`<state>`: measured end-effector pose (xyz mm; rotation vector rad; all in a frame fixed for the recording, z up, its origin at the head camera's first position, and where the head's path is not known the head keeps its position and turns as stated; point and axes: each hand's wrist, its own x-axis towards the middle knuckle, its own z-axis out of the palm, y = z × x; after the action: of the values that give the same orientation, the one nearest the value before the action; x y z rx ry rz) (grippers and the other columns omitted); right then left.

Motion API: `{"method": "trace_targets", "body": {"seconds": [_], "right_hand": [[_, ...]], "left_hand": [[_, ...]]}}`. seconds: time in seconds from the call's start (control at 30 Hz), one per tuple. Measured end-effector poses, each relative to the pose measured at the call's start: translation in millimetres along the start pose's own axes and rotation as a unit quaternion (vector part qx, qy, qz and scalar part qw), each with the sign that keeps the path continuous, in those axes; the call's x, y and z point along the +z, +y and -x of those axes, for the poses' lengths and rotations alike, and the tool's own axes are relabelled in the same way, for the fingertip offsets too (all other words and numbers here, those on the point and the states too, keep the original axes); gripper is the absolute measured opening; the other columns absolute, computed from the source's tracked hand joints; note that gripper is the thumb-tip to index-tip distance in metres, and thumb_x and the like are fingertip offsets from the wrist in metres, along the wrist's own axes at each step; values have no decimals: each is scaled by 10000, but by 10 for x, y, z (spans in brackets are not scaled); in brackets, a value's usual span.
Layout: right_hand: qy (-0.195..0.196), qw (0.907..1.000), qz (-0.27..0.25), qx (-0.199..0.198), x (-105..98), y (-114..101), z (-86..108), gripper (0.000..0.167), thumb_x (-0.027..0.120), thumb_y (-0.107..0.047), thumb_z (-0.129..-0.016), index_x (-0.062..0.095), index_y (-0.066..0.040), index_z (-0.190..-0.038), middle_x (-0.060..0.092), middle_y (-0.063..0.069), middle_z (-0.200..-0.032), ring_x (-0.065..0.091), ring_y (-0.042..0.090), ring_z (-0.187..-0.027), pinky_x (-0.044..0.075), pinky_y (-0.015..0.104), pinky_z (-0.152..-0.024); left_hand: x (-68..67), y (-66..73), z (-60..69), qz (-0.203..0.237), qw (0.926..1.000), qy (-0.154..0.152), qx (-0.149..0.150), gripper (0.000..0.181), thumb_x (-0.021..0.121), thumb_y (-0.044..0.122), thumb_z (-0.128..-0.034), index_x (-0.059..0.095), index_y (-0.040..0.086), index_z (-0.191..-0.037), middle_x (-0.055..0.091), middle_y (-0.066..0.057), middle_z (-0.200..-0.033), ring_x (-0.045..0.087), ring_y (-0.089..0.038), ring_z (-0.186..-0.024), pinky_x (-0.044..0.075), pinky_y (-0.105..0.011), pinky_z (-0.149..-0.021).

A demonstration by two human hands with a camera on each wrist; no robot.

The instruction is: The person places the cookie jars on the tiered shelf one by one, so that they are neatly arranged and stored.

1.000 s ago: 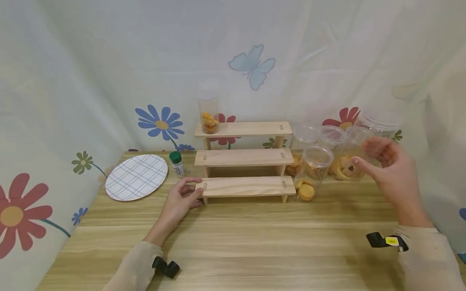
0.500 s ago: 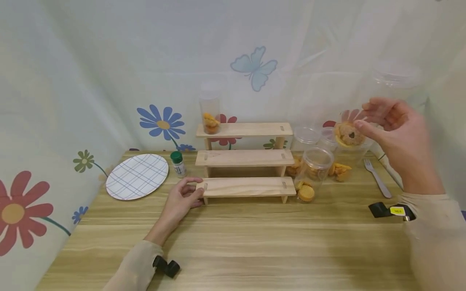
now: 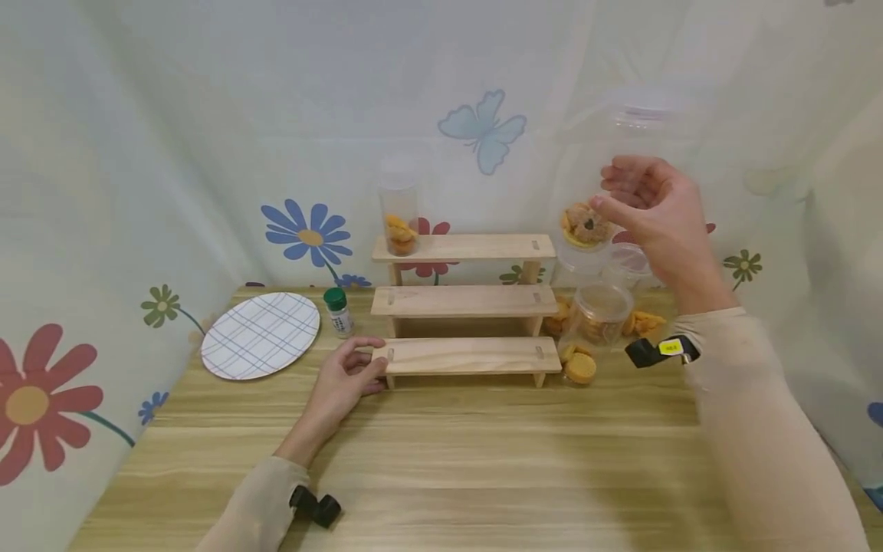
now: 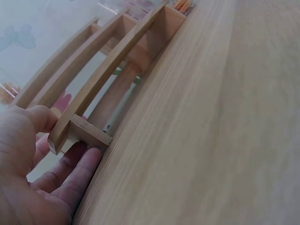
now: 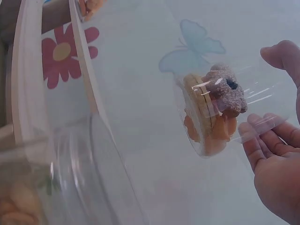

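My left hand [image 3: 347,377] grips the left end of the lowest board of a three-tier wooden stand [image 3: 465,354]. In the left wrist view its thumb is at the board's end and its fingers touch the short leg [image 4: 89,131]. Raised in the air to the right of the stand, my right hand [image 3: 651,211] holds a large clear plastic jar [image 5: 213,112] around its side. Cookies [image 3: 585,224], one star-shaped and dusted with sugar, lie at its bottom. On the top board's left end stands a slim clear jar [image 3: 398,215] with orange snacks.
Several lidded clear jars with snacks cluster right of the stand, the nearest jar [image 3: 596,330] beside the lowest board. A green-capped shaker [image 3: 338,313] and a checked oval plate [image 3: 262,337] are on the left. A flower-print curtain [image 3: 228,92] hangs behind the wooden table [image 3: 428,475].
My right hand has lifted the large jar off the table and carried it up, then left toward the stand. The left hand stays on the lowest board.
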<state>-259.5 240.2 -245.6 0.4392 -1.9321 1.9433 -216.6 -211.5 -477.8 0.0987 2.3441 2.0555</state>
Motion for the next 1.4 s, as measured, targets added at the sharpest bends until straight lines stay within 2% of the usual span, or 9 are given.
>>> {"method": "trace_targets", "body": {"seconds": [0.1, 0.13, 0.2, 0.37, 0.6, 0.8, 1.1, 1.23, 1.4], "right_hand": [[-153, 9998, 126, -18, 153, 26, -80, 547, 920, -45, -920, 676, -51, -1410, 733, 31, -1295, 687, 201, -1203, 601, 151, -985], [-185, 9994, 276, -26, 203, 32, -106, 557, 921, -66, -926, 668, -52, -1422, 731, 22, -1303, 678, 197, -1222, 586, 146, -1011], [-250, 9986, 475, -17, 300, 46, -162, 566, 921, -94, -931, 660, -73, -1432, 722, 12, -1318, 665, 185, -1242, 569, 147, -1040], [-440, 9962, 754, -27, 524, 117, -257, 590, 898, -125, -952, 618, -36, -1463, 696, 27, -1338, 639, 223, -1280, 556, 175, -1078], [-723, 9933, 902, 26, 861, 288, -336, 623, 884, -185, -975, 580, -17, -1492, 633, 177, -1471, 595, 339, -1378, 525, 294, -1186], [-936, 9910, 956, 84, 1124, 362, -418, 643, 884, -159, -981, 555, 15, -1506, 621, 235, -1474, 594, 369, -1396, 510, 377, -1212], [-1047, 9861, 1242, 358, 1416, 509, -506, 652, 894, -205, -981, 554, -18, -1505, 636, 190, -1461, 602, 340, -1399, 535, 393, -1203], [-985, 9827, 1435, 639, 1489, 590, -535, 690, 900, -249, -983, 543, -49, -1538, 640, 141, -1486, 599, 285, -1413, 520, 368, -1223], [-892, 9794, 1575, 900, 1474, 657, -528, 746, 914, -309, -970, 531, -88, -1571, 632, 93, -1522, 590, 249, -1430, 512, 358, -1233]], "left_hand": [[-5, -3, 0, -15, 10000, 6, 14, 371, 767, 198, -1088, 668, 92, -1430, 725, -202, -1146, 774, -270, -1052, 716, -417, -860], [-6, -5, -1, -12, 10000, 7, 21, 370, 767, 196, -1088, 668, 91, -1429, 727, -202, -1146, 774, -271, -1049, 716, -416, -859], [-8, -6, -3, -14, 10000, -3, 31, 372, 767, 202, -1088, 666, 92, -1429, 725, -202, -1142, 773, -272, -1047, 716, -415, -860], [-8, -13, -1, 5, 10000, -61, 40, 385, 768, 212, -1089, 660, 89, -1437, 723, -212, -1151, 772, -286, -1059, 714, -420, -871], [-35, -5, 36, -38, 10000, -10, 45, 373, 769, 192, -1087, 666, 85, -1429, 719, -210, -1132, 776, -279, -1050, 716, -422, -859], [-13, 2, 35, -27, 10000, -11, 24, 372, 775, 189, -1083, 672, 89, -1426, 725, -227, -1158, 781, -266, -1056, 715, -425, -866], [-23, 14, 18, 16, 9999, -97, 102, 386, 764, 177, -1089, 653, 54, -1438, 712, -201, -1124, 767, -265, -1044, 714, -422, -868], [-39, 17, 13, 16, 9999, -98, 117, 383, 765, 181, -1089, 655, 56, -1434, 715, -196, -1121, 770, -262, -1040, 715, -423, -866], [-19, 5, -3, 16, 9999, -91, 101, 372, 771, 186, -1085, 667, 73, -1423, 721, -213, -1136, 773, -266, -1042, 715, -416, -861]]}}
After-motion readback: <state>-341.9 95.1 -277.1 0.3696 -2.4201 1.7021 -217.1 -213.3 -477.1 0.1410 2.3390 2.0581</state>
